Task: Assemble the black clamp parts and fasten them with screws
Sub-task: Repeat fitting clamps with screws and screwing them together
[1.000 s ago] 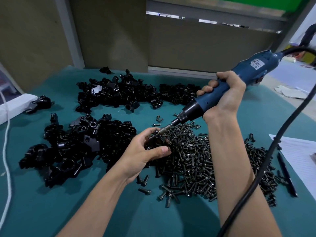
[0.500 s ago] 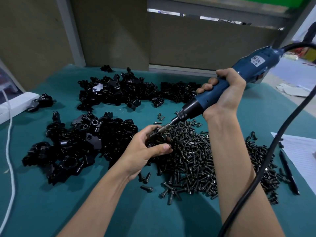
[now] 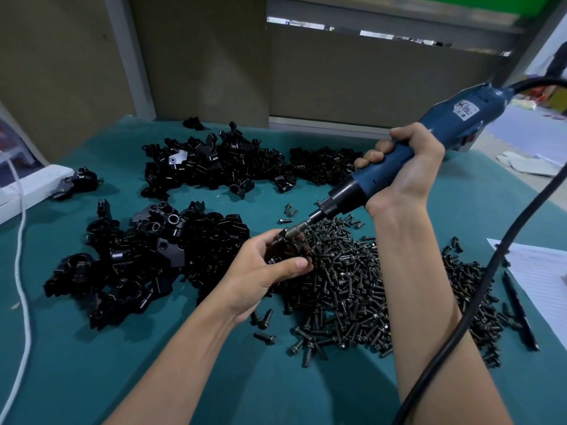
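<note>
From the head camera, the left hand is held just above the green table. Its fingers curl over the top of a black clamp and its thumb presses in from the near side, so the part is pinched between them. The clamp sits at the near-left edge of the screw pile, which spreads out under and to the right of this hand.

The right hand is raised higher and farther out, wrapped in a full fist round the barrel of a blue electric screwdriver. The tool slants down and to the left, and its bit meets the top of the clamp right at the left fingertips. Whether a screw sits under the bit cannot be told, as the spot is dark and partly covered by the fingers. A black cable leaves the rear of the tool, loops to the right and runs down along the outside of the right forearm.

A heap of loose clamp parts lies to the left of the left hand. A second heap lies beyond it, and a smaller one lies just left of the right hand's knuckles. A few stray screws lie near the left wrist.

Far to the left are a white power strip, a white cord and a single clamp touching the strip's end. Right of the right forearm, past the screws, a pen lies beside a sheet of paper.
</note>
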A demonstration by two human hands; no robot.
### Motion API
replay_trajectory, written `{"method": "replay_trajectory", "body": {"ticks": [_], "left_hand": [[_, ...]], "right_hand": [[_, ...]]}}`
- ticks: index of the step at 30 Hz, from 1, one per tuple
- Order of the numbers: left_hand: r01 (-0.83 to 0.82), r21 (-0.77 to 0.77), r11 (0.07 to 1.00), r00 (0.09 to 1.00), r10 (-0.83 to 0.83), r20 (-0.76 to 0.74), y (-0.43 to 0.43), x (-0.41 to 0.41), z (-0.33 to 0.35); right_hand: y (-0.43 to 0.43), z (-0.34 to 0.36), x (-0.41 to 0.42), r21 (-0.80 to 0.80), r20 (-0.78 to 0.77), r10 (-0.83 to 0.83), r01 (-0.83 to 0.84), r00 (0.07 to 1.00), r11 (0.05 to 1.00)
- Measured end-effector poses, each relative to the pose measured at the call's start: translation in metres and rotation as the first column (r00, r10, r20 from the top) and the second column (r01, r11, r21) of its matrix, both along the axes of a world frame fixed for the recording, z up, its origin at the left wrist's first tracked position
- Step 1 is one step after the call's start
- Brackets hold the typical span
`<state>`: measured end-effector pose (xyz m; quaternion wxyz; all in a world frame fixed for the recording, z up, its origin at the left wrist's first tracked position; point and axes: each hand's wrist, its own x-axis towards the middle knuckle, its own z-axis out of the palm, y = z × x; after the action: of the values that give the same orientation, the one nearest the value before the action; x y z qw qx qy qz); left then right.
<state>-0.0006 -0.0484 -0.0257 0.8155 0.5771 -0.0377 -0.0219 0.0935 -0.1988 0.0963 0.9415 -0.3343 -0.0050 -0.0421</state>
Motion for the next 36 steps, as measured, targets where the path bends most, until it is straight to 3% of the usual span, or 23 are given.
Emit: {"method": "replay_trajectory", "body": {"ticks": [12,20,25,31,36], "left_hand": [[-0.032,0.049,0.998,0.999,0.031,0.016,0.001,0.0,-0.001],[0.177,-0.253,0.951,0.975,-0.205,-0.088,-0.005,-0.007,0.004],[0.223,-0.319,0.921,0.961,-0.262,-0.085,-0.008,-0.009,0.006],[0.124,-0.303,0.945,0.97,-0.18,-0.165,-0.002,-0.008,0.005],[0.069,-0.318,0.946,0.992,-0.1,-0.083,0.002,-0.004,0.007]], "right_hand": [[0.005,0.001,-0.004,0.003,0.014,0.029,-0.029,0.999,1.0],[-0.001,0.006,-0.009,-0.06,0.106,0.079,-0.073,0.991,0.996],[-0.002,0.016,-0.018,-0.101,0.199,0.126,-0.108,0.972,0.989],[-0.023,0.026,-0.025,-0.144,0.343,0.331,-0.299,0.879,0.943],[-0.027,0.026,-0.024,-0.101,0.306,0.197,-0.174,0.931,0.98]]}}
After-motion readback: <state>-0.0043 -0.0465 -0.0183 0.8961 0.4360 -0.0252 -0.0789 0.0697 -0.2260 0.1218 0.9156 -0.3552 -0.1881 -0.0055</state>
